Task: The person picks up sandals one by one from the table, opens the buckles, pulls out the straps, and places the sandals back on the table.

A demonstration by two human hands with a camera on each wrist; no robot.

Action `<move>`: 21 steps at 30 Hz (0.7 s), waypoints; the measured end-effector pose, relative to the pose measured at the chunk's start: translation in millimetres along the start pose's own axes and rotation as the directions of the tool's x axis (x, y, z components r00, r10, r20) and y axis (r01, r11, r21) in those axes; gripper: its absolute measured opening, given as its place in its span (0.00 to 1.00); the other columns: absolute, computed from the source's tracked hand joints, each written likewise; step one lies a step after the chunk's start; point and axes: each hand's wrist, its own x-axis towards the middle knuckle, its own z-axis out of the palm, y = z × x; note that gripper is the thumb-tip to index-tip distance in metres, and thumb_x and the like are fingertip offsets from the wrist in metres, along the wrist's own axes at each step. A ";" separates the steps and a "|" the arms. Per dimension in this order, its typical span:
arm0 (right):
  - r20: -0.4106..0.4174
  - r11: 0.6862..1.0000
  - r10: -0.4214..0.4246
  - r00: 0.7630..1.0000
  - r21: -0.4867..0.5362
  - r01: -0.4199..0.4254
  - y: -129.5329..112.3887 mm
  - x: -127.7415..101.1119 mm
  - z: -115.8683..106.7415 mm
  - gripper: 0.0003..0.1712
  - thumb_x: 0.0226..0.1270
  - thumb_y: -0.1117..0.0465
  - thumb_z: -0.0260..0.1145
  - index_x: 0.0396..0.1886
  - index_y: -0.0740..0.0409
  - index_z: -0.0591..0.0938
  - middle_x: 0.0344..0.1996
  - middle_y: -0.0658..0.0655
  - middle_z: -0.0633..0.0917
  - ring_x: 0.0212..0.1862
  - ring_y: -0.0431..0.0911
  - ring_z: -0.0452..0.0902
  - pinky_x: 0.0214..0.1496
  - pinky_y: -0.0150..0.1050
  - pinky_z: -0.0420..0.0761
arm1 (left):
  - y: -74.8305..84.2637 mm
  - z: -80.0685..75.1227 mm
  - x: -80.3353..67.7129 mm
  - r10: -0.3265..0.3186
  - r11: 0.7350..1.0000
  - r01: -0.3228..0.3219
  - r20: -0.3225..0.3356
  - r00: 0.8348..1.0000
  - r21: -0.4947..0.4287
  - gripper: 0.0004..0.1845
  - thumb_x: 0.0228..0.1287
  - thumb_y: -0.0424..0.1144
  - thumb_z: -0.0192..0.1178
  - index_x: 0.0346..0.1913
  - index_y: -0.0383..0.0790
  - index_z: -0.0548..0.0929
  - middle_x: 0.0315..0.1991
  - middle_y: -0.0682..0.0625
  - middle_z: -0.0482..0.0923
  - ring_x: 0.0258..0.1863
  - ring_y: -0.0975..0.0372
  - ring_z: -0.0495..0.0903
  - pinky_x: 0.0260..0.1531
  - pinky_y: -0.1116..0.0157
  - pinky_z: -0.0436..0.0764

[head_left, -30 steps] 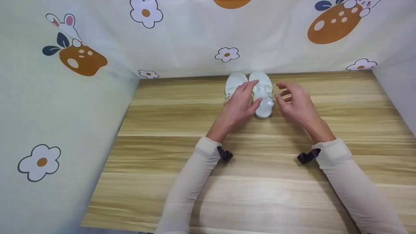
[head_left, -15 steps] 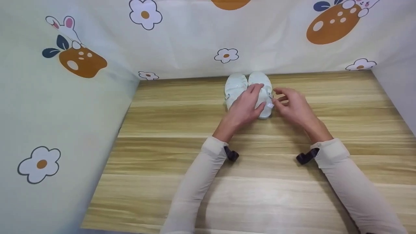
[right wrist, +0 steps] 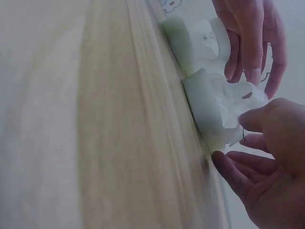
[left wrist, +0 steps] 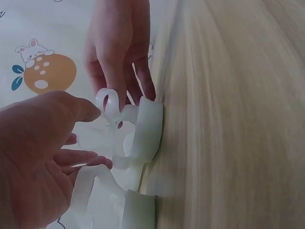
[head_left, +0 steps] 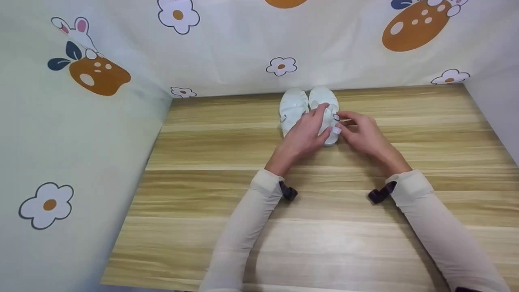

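Two pale white sandals stand side by side at the back of the wooden surface: a left sandal [head_left: 293, 103] and a right sandal [head_left: 322, 95]. My left hand [head_left: 305, 134] reaches over both, its fingers loosely bent. Its thumb touches the right sandal's strap [left wrist: 111, 102], and the other fingers lie across the sandal, covering parts of both shoes. At the outer side, my right hand [head_left: 363, 132] pinches the strap end by the small buckle [head_left: 336, 117] between thumb and index finger. In the right wrist view that thumb lies against the sandal's side [right wrist: 205, 102].
A wood-grain tabletop [head_left: 316, 235] lies beneath the arms. Behind the sandals' toes rises a pale wall cover [head_left: 227, 48] printed with flowers, rabbits and orange fruit, and it continues along the left side. A plain pale wall [head_left: 496, 109] borders the right.
The left hand has shifted right over the right sandal. The right hand has moved left from beside the sandal and now pinches the strap by the buckle. Both sandals have stayed in place.
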 end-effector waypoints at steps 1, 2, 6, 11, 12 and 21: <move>-0.002 1.000 0.006 1.000 0.016 -0.006 0.0 0.0 0.0 0.25 0.81 0.62 0.66 0.72 0.65 0.79 0.67 0.68 0.85 0.67 0.62 0.84 0.73 0.58 0.81 | 0.0 0.6 0.0 0.002 1.000 -0.002 0.000 1.000 0.008 0.34 0.81 0.46 0.60 0.81 0.41 0.62 0.72 0.40 0.79 0.67 0.50 0.83 0.70 0.58 0.82; -0.004 0.999 0.014 1.000 0.034 -0.014 0.0 0.2 0.0 0.24 0.80 0.62 0.67 0.71 0.66 0.79 0.66 0.69 0.85 0.67 0.62 0.84 0.73 0.58 0.81 | -0.1 1.1 -0.1 0.006 1.000 -0.006 -0.002 1.000 0.015 0.34 0.81 0.45 0.60 0.81 0.41 0.61 0.71 0.40 0.79 0.66 0.50 0.83 0.69 0.57 0.82; -0.008 0.994 0.048 0.999 0.096 -0.047 -0.8 0.9 0.1 0.22 0.79 0.63 0.68 0.67 0.66 0.79 0.65 0.68 0.85 0.68 0.61 0.84 0.73 0.54 0.81 | -0.2 2.8 -0.3 0.019 0.999 -0.019 -0.014 1.000 0.039 0.34 0.80 0.42 0.59 0.82 0.41 0.61 0.68 0.40 0.82 0.61 0.48 0.86 0.65 0.55 0.84; 0.014 0.997 0.035 0.999 0.068 -0.036 -1.0 0.2 0.6 0.27 0.81 0.62 0.66 0.74 0.64 0.76 0.65 0.71 0.85 0.67 0.63 0.84 0.73 0.58 0.81 | -1.3 4.3 0.0 0.015 0.998 -0.015 -0.002 1.000 0.061 0.36 0.78 0.39 0.61 0.82 0.41 0.60 0.59 0.41 0.86 0.52 0.50 0.88 0.58 0.55 0.87; 0.021 0.998 0.030 0.999 0.062 -0.031 -1.2 -0.1 0.6 0.28 0.81 0.62 0.66 0.76 0.63 0.75 0.65 0.71 0.85 0.67 0.64 0.84 0.73 0.58 0.81 | -1.3 4.4 0.1 0.012 0.998 -0.012 0.006 1.000 0.062 0.36 0.78 0.39 0.61 0.82 0.41 0.59 0.57 0.42 0.87 0.51 0.51 0.88 0.56 0.56 0.87; 0.051 0.990 0.066 0.997 0.118 -0.071 -5.3 0.5 0.6 0.25 0.81 0.63 0.65 0.71 0.68 0.76 0.66 0.70 0.84 0.68 0.61 0.83 0.72 0.47 0.83 | -2.0 7.8 0.3 0.033 0.999 -0.033 0.033 0.999 0.002 0.34 0.77 0.34 0.62 0.80 0.38 0.64 0.67 0.39 0.83 0.62 0.53 0.85 0.65 0.61 0.84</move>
